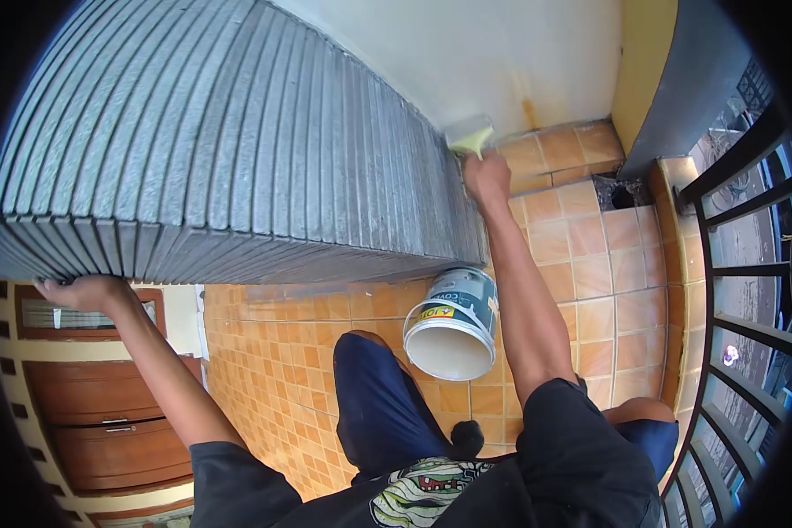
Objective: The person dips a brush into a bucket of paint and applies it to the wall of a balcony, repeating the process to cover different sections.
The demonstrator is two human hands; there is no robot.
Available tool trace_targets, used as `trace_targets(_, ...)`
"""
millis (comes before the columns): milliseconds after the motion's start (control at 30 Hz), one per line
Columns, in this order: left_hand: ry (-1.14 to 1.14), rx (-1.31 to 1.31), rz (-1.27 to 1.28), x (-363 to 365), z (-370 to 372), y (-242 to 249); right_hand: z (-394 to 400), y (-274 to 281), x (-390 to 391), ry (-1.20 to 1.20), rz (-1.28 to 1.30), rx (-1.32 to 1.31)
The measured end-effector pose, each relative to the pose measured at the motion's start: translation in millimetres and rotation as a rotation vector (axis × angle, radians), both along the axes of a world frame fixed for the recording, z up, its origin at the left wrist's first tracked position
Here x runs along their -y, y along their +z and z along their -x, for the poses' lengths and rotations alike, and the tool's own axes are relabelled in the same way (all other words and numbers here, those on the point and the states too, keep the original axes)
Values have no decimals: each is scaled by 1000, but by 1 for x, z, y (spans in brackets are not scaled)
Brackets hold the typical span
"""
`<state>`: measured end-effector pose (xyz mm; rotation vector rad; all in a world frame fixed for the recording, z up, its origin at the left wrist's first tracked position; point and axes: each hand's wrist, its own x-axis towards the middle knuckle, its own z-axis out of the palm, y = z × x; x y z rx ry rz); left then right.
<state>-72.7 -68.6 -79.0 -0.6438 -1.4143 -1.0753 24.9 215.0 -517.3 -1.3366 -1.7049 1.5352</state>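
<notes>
My right hand (487,176) is closed round the handle of a wide brush (471,136) with a pale yellow-green body. The brush is at the foot of the white wall (502,70), beside the grey ridged stone column (308,150). My left hand (86,293) rests with its fingers spread against the column's edge at the left and holds nothing. Between my knee and right forearm a paint bucket (453,348) with a blue-green label stands on the orange tiles, its pale inside showing.
Orange floor tiles (282,352) spread below the column. A square drain hole (622,194) lies near the right wall corner. Dark metal railing (752,330) runs along the right side above a tiled ledge (685,264). Brown wooden doors (114,422) are at the lower left.
</notes>
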Motion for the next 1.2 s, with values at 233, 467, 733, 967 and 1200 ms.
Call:
trace_targets(233,71,-57,93,18,16,5,-25,160,5,77,-71,-447)
trace_targets(467,-12,-31,62,7,8,1,-12,65,2,48,-66,-272)
trace_targets(733,62,-85,156,33,28,11,-13,-66,6,81,-66,116)
trace_targets(967,144,-41,109,19,17,6,-28,-71,10,103,91,165)
trace_targets(1200,22,-9,54,17,16,4,-17,-74,7,114,115,176)
